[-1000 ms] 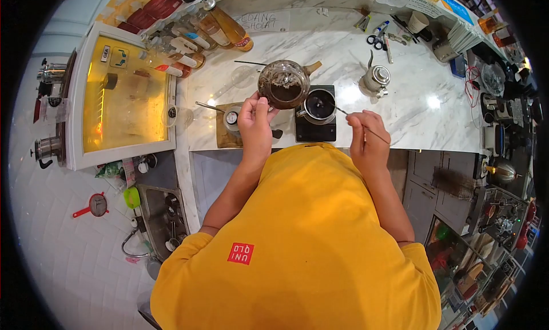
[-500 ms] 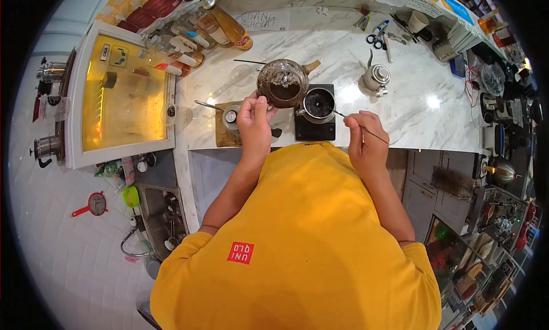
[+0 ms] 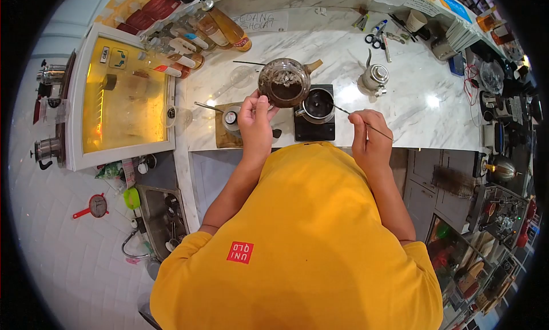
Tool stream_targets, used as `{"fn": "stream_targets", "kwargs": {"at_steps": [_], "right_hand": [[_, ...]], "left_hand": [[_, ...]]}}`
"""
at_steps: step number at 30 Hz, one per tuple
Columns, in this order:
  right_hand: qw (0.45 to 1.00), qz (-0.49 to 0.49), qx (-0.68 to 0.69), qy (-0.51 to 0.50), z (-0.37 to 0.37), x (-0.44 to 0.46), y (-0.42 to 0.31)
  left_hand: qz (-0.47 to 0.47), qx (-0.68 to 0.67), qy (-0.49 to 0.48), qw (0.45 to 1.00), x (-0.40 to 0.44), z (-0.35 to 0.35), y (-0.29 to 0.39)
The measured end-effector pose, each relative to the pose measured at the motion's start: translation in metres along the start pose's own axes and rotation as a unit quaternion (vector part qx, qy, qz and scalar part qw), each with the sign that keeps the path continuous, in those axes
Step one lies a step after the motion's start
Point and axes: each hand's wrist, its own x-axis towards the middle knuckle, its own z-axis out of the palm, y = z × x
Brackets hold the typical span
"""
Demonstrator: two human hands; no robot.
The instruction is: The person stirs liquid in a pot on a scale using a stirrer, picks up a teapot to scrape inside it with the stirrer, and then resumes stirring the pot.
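My left hand [image 3: 255, 117] is closed on a round glass teapot [image 3: 286, 96] with dark contents, pale matter and a tan stub at its upper right. The teapot is held up, just left of a metal cup [image 3: 309, 116] of dark liquid. Beneath that cup is a black scale [image 3: 314, 133]. Between the fingers of my right hand [image 3: 370, 137] is a thin metal bar spoon [image 3: 343, 110], its far end at the cup's right rim. Whether its tip touches the liquid I cannot tell.
A small steel kettle [image 3: 376, 77] stands to the right on the marble counter [image 3: 320, 41]. Left of my left hand, a round container [image 3: 230, 117] sits on a wooden board [image 3: 222, 137]. Several bottles [image 3: 229, 26] line the back left; scissors [image 3: 374, 41] lie at the back right.
My right hand has shifted slightly right with the bar spoon, its end drawn back toward the cup's rim. The teapot in my left hand has moved very slightly right.
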Motion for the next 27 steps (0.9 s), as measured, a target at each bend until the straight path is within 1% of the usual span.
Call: {"fn": "stream_targets", "kwargs": {"at_steps": [3, 6, 9, 13, 19, 22, 25, 27], "right_hand": [[0.999, -0.034, 0.037, -0.006, 0.0058, -0.0005, -0.0017], [1.000, 0.014, 0.018, 0.000, 0.0079, 0.0027, -0.0022], [1.000, 0.018, 0.009, 0.009, 0.0001, 0.0014, 0.0028], [0.999, -0.027, 0.017, -0.010, 0.0028, 0.0008, -0.0004], [1.000, 0.014, -0.001, 0.011, -0.0006, 0.0003, 0.0025], [0.999, -0.041, 0.015, -0.001, 0.0015, 0.0011, 0.0008], [0.999, -0.004, 0.025, -0.026, 0.0053, 0.0053, -0.0019], [1.000, -0.003, 0.015, -0.001, 0.0054, 0.0052, 0.0020]], "left_hand": [[0.004, 0.005, -0.008, 1.000, 0.0009, -0.0018, -0.0030], [-0.004, 0.004, -0.004, 1.000, 0.0015, -0.0010, -0.0026], [-0.002, -0.001, 0.001, 1.000, 0.0004, -0.0009, -0.0008], [-0.001, 0.002, 0.002, 1.000, 0.0003, -0.0063, -0.0053], [-0.004, 0.000, 0.001, 1.000, -0.0002, -0.0036, -0.0035], [-0.005, 0.003, -0.001, 1.000, -0.0002, -0.0064, -0.0050], [-0.007, 0.001, -0.005, 1.000, 0.0001, -0.0062, -0.0073], [-0.004, -0.005, -0.008, 1.000, 0.0006, -0.0054, -0.0069]]}}
